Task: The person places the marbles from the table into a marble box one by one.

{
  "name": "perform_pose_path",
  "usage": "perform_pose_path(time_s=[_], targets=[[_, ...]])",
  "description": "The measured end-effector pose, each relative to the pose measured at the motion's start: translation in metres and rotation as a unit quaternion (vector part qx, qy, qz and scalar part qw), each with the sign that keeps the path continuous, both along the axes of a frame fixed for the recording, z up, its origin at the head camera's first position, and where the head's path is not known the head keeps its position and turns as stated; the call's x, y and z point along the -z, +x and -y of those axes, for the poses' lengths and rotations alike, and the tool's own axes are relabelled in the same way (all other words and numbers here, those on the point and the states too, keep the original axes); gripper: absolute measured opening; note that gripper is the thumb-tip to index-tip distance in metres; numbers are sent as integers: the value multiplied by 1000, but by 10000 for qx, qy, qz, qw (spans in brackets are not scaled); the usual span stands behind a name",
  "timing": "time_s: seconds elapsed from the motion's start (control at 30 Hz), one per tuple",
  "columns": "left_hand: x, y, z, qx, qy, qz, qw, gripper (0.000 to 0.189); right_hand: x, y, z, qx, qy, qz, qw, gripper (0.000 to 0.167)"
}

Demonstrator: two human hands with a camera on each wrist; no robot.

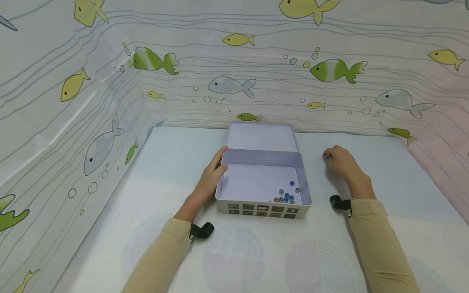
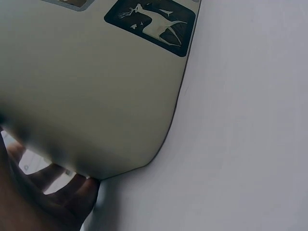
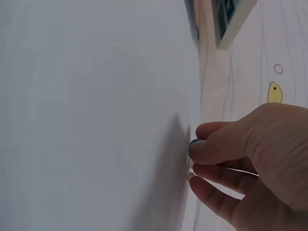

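A pale lilac tin box (image 1: pixel 261 179) stands on the table with its lid (image 1: pixel 261 136) folded back. Several glass marbles (image 1: pixel 287 196), blue, green and brownish, lie in its front right corner. My left hand (image 1: pixel 210 179) grips the box's left wall, thumb over the rim; in the left wrist view its fingers (image 2: pixel 79 192) curl at the edge of the box's outer side (image 2: pixel 96 96). To the right of the box, above the table, my right hand (image 1: pixel 342 162) pinches a blue marble (image 3: pixel 195 141) between thumb and forefinger, mostly hidden by the fingertips.
The white and pale blue table (image 1: pixel 176 162) is bounded at the back and left by a curtain (image 1: pixel 198 49) printed with fish. Dark square pictures (image 1: pixel 262 208) decorate the box's front. A black wrist camera (image 1: pixel 340 202) juts from the right sleeve, another (image 1: pixel 202 231) from the left.
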State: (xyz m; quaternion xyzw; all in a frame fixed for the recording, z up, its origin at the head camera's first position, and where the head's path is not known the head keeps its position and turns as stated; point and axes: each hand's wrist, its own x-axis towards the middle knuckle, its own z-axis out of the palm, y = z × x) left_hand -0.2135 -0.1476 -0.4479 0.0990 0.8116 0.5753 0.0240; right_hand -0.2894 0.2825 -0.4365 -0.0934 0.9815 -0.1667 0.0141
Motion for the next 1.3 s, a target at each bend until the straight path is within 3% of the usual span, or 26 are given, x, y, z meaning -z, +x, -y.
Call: perform_pose_path(time_s=[0.37, 0.87, 0.97, 1.17, 1.3], targets=[[2, 1, -2, -95, -18, -165, 9998, 60, -1, 3, -2, -28, 47, -172, 9998, 31], [2, 0, 0, 36, 12, -34, 10000, 59, -7, 2, -5, -92, 72, 373, 9992, 25], [-5, 2, 0, 82, 8, 63, 9999, 60, -8, 3, -4, -81, 58, 453, 9989, 26], [-32, 16, -4, 115, -48, 127, 9998, 61, -13, 5, 3, 23, 34, 604, 9982, 28], [-37, 20, -5, 124, -18, 113, 9999, 61, -20, 7, 10, -33, -4, 527, 9986, 26]])
